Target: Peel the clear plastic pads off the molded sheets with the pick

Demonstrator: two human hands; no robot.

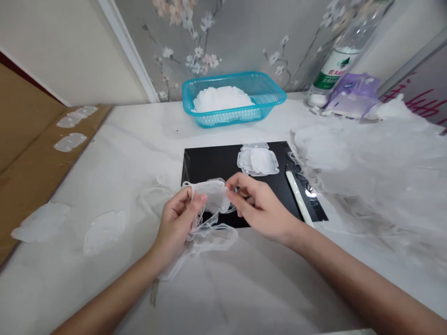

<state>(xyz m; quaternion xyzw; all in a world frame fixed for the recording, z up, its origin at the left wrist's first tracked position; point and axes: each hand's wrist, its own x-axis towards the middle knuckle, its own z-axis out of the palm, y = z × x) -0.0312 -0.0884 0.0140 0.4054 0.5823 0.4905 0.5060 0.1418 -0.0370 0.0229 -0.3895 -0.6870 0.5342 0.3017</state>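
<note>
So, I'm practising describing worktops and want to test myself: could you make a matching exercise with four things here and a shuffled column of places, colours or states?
1. Basket
2. Bottle
3. Cloudy piece
4. White-handled tool

A. Held between left hand and right hand
B. Lying on the black sheet
C. Blue, with white pieces inside
D. Standing beside the purple packet

Pairs: 1-C, 2-D, 3-A, 4-B

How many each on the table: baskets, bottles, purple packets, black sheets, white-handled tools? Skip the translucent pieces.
Basket: 1
Bottle: 1
Purple packet: 1
Black sheet: 1
White-handled tool: 1
Total: 5
</note>
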